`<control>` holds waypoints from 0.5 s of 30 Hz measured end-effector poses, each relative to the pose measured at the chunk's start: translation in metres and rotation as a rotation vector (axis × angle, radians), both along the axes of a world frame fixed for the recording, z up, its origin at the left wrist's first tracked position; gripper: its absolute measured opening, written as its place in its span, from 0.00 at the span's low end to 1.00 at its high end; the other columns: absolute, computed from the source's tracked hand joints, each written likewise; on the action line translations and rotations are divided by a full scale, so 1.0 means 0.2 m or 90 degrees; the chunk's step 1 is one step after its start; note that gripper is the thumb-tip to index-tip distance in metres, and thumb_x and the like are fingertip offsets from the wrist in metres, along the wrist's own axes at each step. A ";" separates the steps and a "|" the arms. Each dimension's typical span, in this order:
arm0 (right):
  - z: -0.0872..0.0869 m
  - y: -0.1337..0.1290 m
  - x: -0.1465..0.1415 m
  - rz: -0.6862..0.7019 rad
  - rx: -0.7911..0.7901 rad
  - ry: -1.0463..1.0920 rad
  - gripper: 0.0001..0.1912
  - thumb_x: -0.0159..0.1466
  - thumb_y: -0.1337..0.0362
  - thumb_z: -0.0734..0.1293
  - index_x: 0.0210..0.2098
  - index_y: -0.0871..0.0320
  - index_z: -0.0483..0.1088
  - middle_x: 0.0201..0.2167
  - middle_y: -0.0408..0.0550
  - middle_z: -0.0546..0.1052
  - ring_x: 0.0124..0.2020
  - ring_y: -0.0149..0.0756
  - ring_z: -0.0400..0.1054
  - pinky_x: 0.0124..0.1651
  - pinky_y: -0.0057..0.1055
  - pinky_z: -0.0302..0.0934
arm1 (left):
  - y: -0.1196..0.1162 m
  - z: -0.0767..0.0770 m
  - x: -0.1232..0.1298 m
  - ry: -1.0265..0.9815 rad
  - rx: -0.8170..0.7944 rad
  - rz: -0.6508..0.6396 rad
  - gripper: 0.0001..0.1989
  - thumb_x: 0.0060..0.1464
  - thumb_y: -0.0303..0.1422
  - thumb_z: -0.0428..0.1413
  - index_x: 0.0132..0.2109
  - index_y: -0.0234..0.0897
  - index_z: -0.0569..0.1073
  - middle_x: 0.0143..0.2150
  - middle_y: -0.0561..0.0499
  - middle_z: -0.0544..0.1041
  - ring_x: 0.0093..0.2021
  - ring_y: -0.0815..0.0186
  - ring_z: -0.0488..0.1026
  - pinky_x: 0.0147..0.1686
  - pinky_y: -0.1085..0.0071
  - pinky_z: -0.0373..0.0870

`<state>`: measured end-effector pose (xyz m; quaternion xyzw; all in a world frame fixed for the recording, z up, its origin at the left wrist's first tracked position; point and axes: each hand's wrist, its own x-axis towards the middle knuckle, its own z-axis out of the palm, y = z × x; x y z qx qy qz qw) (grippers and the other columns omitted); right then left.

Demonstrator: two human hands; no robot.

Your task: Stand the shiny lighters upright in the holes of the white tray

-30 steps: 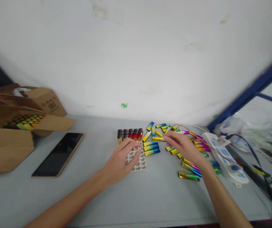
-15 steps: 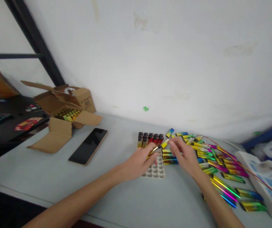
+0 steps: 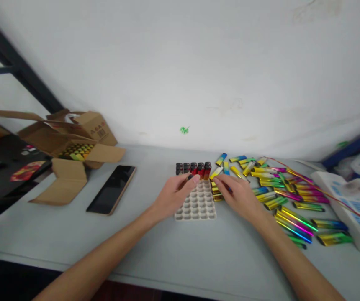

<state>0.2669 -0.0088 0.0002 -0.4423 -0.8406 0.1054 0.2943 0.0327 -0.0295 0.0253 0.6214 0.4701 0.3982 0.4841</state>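
Observation:
Over the left part of a pale tray of small hollows (image 3: 199, 205), my left hand (image 3: 175, 193) is closed around a dark-topped lighter (image 3: 190, 177), whose body is mostly hidden. Black-topped lighters, several with red bodies (image 3: 200, 170), stand upright in the tray's back rows. My right hand (image 3: 238, 194) is at the tray's right edge, its fingers bent round a dark-ended lighter (image 3: 229, 190) among the yellow ones lying there. Shiny yellow, green, blue and pink lighters (image 3: 294, 221) lie in a loose pile to the right.
A black phone (image 3: 112, 190) lies left of the tray. Farther left is an open cardboard box (image 3: 63, 175) with many lighters inside. A white power strip (image 3: 340, 209) and a red cable (image 3: 305, 179) are at the right. The wall rises behind the table.
The view has shifted. My left hand has moved left from the lighter held between both hands to over the tray. My right hand has lowered toward the lighters beside the tray.

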 end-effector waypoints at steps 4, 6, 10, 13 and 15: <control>-0.01 -0.01 -0.01 0.005 -0.010 -0.008 0.16 0.78 0.58 0.57 0.44 0.56 0.75 0.40 0.51 0.83 0.40 0.43 0.77 0.44 0.36 0.65 | 0.02 -0.01 0.02 -0.075 -0.123 0.027 0.32 0.56 0.64 0.52 0.26 0.38 0.63 0.21 0.58 0.59 0.21 0.73 0.52 0.21 0.73 0.47; 0.00 -0.01 -0.02 0.003 -0.017 -0.014 0.16 0.78 0.58 0.57 0.44 0.56 0.75 0.39 0.50 0.82 0.39 0.42 0.77 0.43 0.35 0.64 | 0.03 -0.02 0.02 -0.067 -0.133 0.040 0.32 0.55 0.64 0.52 0.23 0.39 0.62 0.19 0.59 0.55 0.19 0.74 0.50 0.20 0.74 0.45; 0.00 -0.01 -0.02 -0.003 -0.020 -0.006 0.16 0.78 0.58 0.57 0.43 0.56 0.74 0.39 0.50 0.82 0.38 0.41 0.76 0.43 0.34 0.63 | 0.04 -0.05 0.01 -0.057 -0.114 0.051 0.29 0.57 0.59 0.50 0.23 0.39 0.60 0.18 0.60 0.53 0.17 0.75 0.48 0.19 0.75 0.43; 0.00 -0.01 -0.02 0.003 -0.018 0.001 0.15 0.78 0.59 0.58 0.42 0.56 0.74 0.37 0.49 0.81 0.38 0.40 0.76 0.42 0.33 0.62 | 0.05 -0.05 0.01 -0.071 -0.121 0.059 0.26 0.58 0.55 0.50 0.23 0.39 0.60 0.18 0.60 0.52 0.17 0.75 0.48 0.18 0.76 0.43; 0.00 -0.01 -0.03 0.010 -0.021 0.001 0.16 0.78 0.59 0.58 0.41 0.56 0.74 0.36 0.49 0.81 0.37 0.40 0.75 0.41 0.34 0.62 | 0.05 -0.04 0.01 -0.082 -0.131 0.071 0.26 0.58 0.55 0.50 0.23 0.39 0.60 0.18 0.60 0.52 0.17 0.76 0.47 0.17 0.77 0.43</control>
